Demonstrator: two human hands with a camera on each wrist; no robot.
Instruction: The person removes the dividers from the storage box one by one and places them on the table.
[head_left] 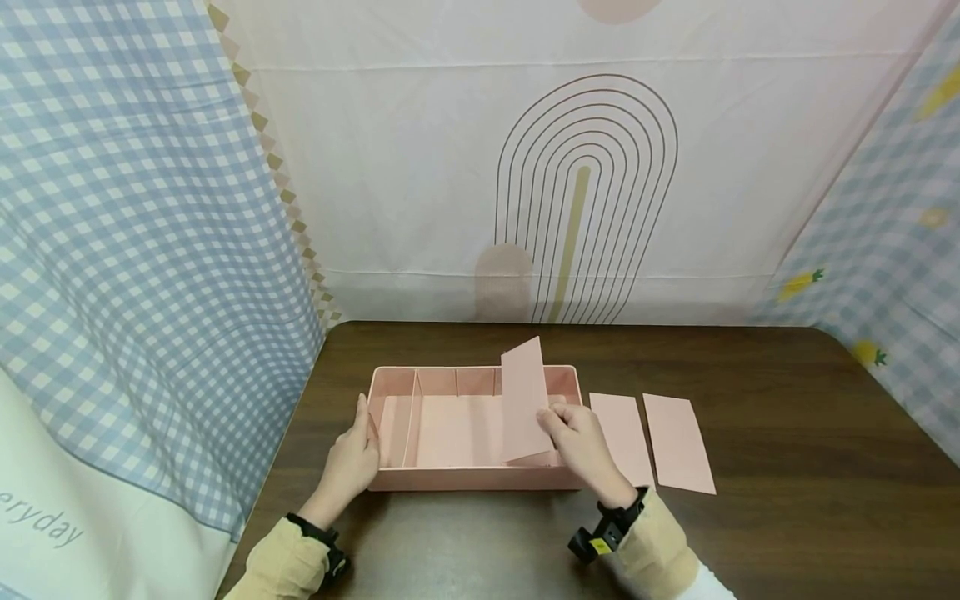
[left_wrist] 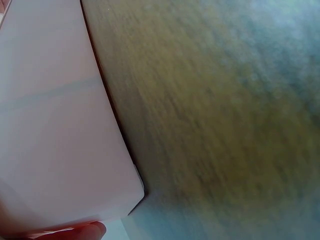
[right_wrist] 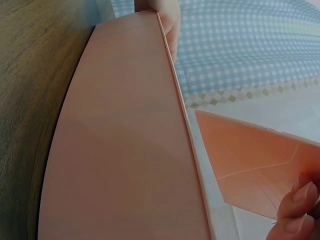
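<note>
One pink panel point(head_left: 524, 398) was pinched at its edge in my right grip point(head_left: 576, 437), tilted over the right half of the box point(head_left: 472, 480), whose left end my left grip point(head_left: 349, 454) held. I judged a crooked push could jam or bow the panel, and a slack left hold could let the box slide. An upright divider point(head_left: 412, 423) marked off a narrow left compartment point(head_left: 393, 429), where I saw nothing loose. Two more panels point(head_left: 678, 442) lay flat on the surface point(head_left: 795, 433).
</note>
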